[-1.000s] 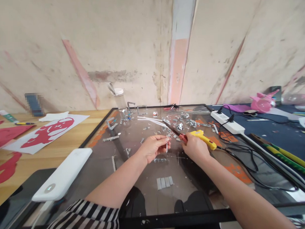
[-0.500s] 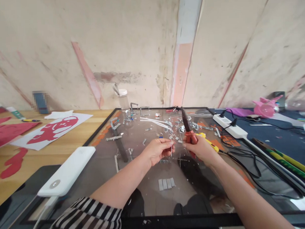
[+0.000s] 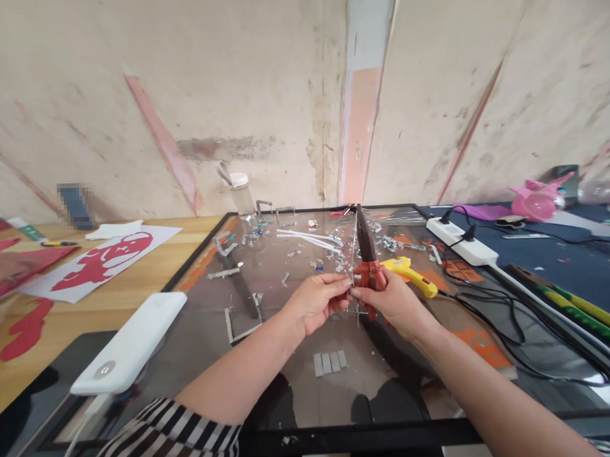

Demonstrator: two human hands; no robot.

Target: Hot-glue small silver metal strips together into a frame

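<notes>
My right hand [image 3: 390,299] is closed around the scissors [image 3: 368,243], which have red handles and dark blades pointing away from me. Its thumb and finger meet at a thin silvery wire [image 3: 355,253] that runs alongside the blades. Just left of it, my left hand [image 3: 320,301] is closed in a pinch, its fingertips almost touching those of the right. A thin sliver shows at the left fingertips, too small to name. Below the hands, several flat grey strips [image 3: 330,363] lie side by side on the dark glass tabletop [image 3: 301,402].
White sticks [image 3: 308,239] and scattered silvery scraps lie beyond my hands. A yellow glue gun [image 3: 411,276] and its cable are right, near a white power strip [image 3: 461,242]. On the left are a white power bank [image 3: 131,341], a bent grey frame [image 3: 229,324] and a red paper cutout [image 3: 106,262].
My hands have come together at the fingertips, the right moving left with the scissors. The thin wire now stands out between them. The view has shifted slightly.
</notes>
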